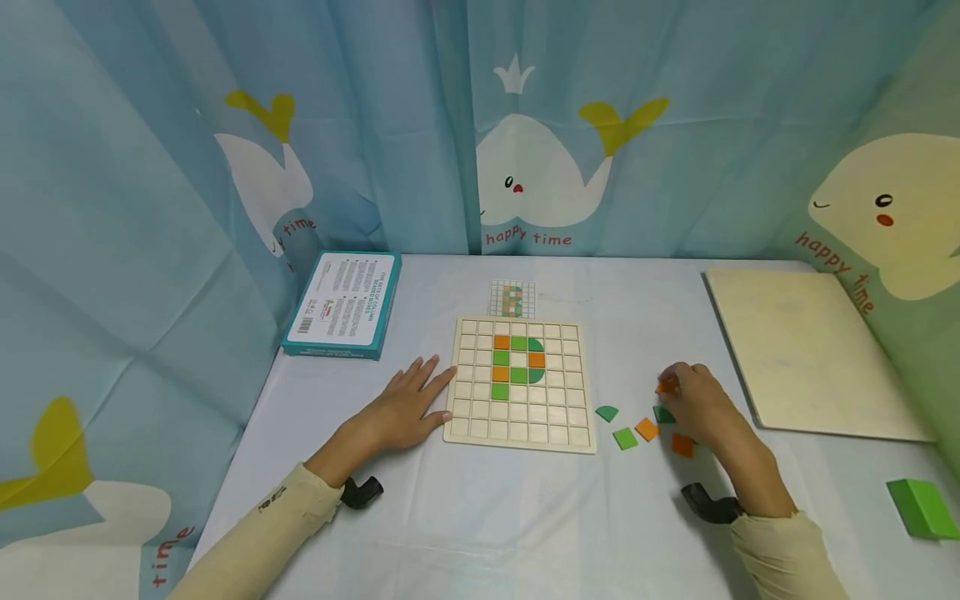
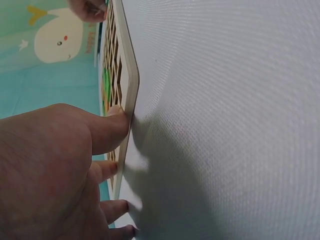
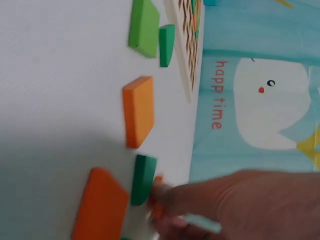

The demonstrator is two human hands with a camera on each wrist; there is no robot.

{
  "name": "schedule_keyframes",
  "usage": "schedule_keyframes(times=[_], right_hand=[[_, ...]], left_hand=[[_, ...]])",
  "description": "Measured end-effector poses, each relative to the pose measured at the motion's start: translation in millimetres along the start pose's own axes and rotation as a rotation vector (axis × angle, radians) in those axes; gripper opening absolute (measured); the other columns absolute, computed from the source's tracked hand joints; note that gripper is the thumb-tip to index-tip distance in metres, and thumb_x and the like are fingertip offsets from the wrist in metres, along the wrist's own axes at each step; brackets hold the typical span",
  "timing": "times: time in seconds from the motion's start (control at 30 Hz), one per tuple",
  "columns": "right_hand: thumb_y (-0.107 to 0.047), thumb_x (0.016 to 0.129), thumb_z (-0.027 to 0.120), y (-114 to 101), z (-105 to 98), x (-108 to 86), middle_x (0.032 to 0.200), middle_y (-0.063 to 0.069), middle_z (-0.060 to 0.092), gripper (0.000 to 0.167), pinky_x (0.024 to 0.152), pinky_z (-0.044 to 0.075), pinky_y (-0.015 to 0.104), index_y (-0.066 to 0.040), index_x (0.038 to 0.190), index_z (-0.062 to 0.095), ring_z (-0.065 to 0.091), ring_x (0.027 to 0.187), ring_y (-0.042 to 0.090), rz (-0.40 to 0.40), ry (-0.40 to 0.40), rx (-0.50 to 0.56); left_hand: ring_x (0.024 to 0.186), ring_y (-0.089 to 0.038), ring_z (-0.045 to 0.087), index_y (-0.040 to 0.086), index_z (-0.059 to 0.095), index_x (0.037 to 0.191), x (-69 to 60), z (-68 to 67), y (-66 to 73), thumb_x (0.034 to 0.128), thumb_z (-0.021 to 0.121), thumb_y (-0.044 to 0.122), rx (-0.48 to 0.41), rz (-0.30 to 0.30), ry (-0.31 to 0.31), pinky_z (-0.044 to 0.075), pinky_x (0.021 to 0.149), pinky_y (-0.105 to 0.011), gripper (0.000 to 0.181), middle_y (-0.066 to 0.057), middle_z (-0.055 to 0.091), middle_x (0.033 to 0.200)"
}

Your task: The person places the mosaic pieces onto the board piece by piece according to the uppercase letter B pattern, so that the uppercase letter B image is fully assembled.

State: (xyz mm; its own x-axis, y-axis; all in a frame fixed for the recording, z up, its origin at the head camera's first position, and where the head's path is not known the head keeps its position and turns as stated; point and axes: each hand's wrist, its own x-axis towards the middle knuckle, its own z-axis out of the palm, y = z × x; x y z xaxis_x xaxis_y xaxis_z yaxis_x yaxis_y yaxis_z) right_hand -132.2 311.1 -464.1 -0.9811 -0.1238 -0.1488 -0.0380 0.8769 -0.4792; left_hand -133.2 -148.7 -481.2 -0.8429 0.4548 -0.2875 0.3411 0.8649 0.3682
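A wooden grid board [image 1: 551, 408] lies mid-table, with orange and green tiles set in several of its cells in a P-like shape. My left hand [image 1: 401, 407] rests flat at its left side, fingers spread, thumb and index finger touching the edge; the left wrist view shows the thumb [image 2: 112, 131] against the rim. To the right of the board, my right hand [image 1: 703, 406] pinches an orange tile [image 1: 666, 386] just above or on the table. Around it lie a dark green quarter-round tile [image 3: 144, 180], an orange square [image 1: 647, 429], another orange square [image 1: 682, 445] and a green square [image 1: 625, 438].
A small pattern card [image 1: 512, 298] lies behind the board. One more green quarter-round [image 1: 607, 413] is near the board's right edge. A teal box [image 1: 345, 300] stands at back left, a wooden panel [image 1: 810, 350] at right, and a green block [image 1: 922, 508] at front right.
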Motion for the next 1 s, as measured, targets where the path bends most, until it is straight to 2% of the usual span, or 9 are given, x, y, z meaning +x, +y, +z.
schedule_keyframes(times=[0.13, 0.33, 0.57, 0.7, 0.87, 1.0], right_hand=[[0.000, 0.100, 0.065, 2, 3, 2.3, 0.125, 0.036, 0.051, 0.036, 0.093, 0.052, 0.062, 0.012, 0.132, 0.054, 0.057, 0.110, 0.048, -0.028, -0.001, 0.027], [0.000, 0.100, 0.066, 5, 5, 3.4, 0.122, 0.035, 0.053, 0.031, 0.093, 0.052, 0.063, 0.013, 0.127, 0.058, 0.056, 0.109, 0.048, -0.030, 0.013, 0.016], [0.000, 0.101, 0.066, 2, 8, 6.8, 0.120, 0.033, 0.057, 0.029, 0.093, 0.053, 0.062, 0.013, 0.125, 0.061, 0.060, 0.108, 0.048, -0.122, 0.023, 0.027], [-0.003, 0.102, 0.067, -13, 13, 12.9, 0.121, 0.031, 0.057, 0.029, 0.094, 0.054, 0.061, 0.012, 0.127, 0.062, 0.061, 0.111, 0.047, -0.141, 0.025, 0.031], [-0.004, 0.103, 0.066, -42, 26, 20.2, 0.123, 0.027, 0.058, 0.029, 0.097, 0.054, 0.059, 0.010, 0.128, 0.062, 0.061, 0.114, 0.044, -0.171, 0.021, 0.047], [-0.005, 0.103, 0.067, -68, 39, 23.4, 0.121, 0.022, 0.059, 0.027, 0.095, 0.056, 0.053, 0.007, 0.127, 0.064, 0.062, 0.112, 0.037, -0.240, -0.003, 0.057]], left_hand=[[0.164, -0.039, 0.006, 0.024, 0.022, 0.170, 0.4, 0.4, -1.1, 0.1089, 0.053, 0.048, 0.002, 0.006, 0.003, 0.013, 0.130, -0.061, 0.073, -0.013, 0.010, 0.178], [0.164, -0.039, 0.005, 0.024, 0.022, 0.171, 0.0, -1.1, -1.1, 0.1090, 0.053, 0.048, -0.012, 0.013, 0.004, 0.012, 0.130, -0.061, 0.073, -0.013, 0.010, 0.178], [0.164, -0.040, 0.006, 0.022, 0.025, 0.170, -0.4, -1.8, 0.3, 0.1093, 0.054, 0.045, -0.017, 0.019, 0.015, 0.013, 0.130, -0.062, 0.071, -0.014, 0.011, 0.177], [0.164, -0.040, 0.006, 0.022, 0.025, 0.170, -0.3, -2.4, 1.2, 0.1091, 0.054, 0.045, -0.026, 0.015, 0.013, 0.012, 0.130, -0.062, 0.071, -0.014, 0.011, 0.177], [0.164, -0.039, 0.005, 0.023, 0.023, 0.170, 0.2, -0.8, 0.6, 0.1093, 0.054, 0.046, -0.011, 0.008, 0.011, 0.012, 0.130, -0.061, 0.072, -0.014, 0.010, 0.178], [0.164, -0.039, 0.006, 0.023, 0.024, 0.170, 0.3, -0.6, 0.6, 0.1090, 0.054, 0.046, -0.011, 0.007, 0.013, 0.013, 0.130, -0.061, 0.072, -0.014, 0.011, 0.178]])
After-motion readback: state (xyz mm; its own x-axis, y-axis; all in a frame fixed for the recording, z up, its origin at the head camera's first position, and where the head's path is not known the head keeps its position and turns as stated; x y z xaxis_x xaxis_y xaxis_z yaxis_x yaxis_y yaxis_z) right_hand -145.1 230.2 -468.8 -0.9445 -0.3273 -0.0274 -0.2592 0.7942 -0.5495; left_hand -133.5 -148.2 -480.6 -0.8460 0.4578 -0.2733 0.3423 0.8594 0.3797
